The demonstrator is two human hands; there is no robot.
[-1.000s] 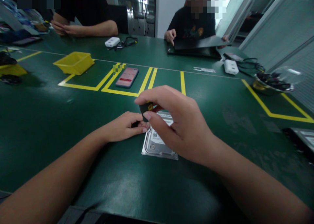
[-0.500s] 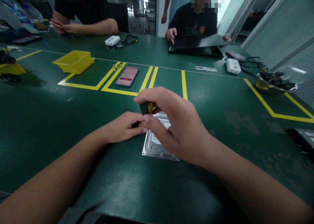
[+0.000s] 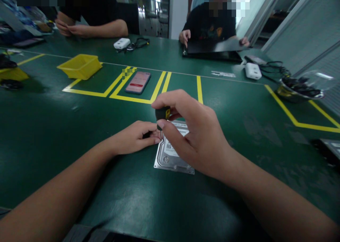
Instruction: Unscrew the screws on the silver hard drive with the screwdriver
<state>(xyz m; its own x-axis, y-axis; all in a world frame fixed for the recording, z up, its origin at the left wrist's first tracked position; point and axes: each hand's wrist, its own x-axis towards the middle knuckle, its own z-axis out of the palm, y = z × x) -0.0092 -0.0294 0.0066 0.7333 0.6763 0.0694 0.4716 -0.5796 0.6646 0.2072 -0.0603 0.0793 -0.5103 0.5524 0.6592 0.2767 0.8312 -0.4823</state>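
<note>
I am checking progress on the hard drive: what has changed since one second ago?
Little changed. The right hand turned a bit around the black screwdriver handle, so the yellow mark faces more to the right; the grip was never let go. The left hand remains at the upper left corner of the hard drive, which has not moved.

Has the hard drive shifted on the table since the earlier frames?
No. The hard drive lies at the same spot below the yellow tape lines, the left hand at its edge.
</note>
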